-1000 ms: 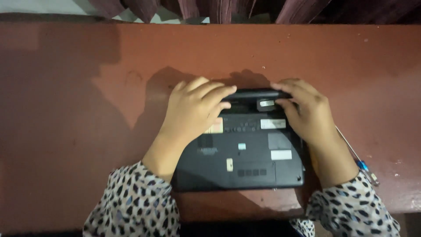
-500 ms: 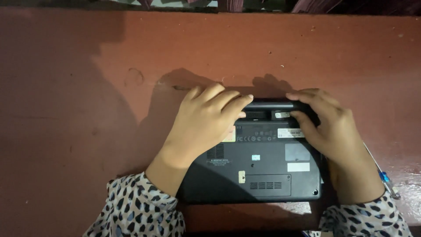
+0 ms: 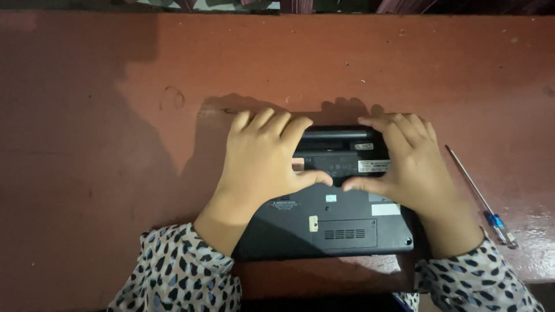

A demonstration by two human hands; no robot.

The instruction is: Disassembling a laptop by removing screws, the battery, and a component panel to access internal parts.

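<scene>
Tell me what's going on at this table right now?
A person has a black laptop lying upside down on a reddish table. The left hand and right hand both lie flat on its far half, fingers at the battery along the back edge, thumbs nearly meeting. A screwdriver lies untouched to the right.

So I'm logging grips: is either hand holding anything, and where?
Both hands, left hand and right hand, press the upturned laptop at its far edge; nothing is lifted.

Off to the side: a lone screwdriver (image 3: 477,192) on the reddish-brown table (image 3: 104,115).
It lies slanted, thin metal shaft pointing away, blue-and-clear handle nearest the front edge.
</scene>
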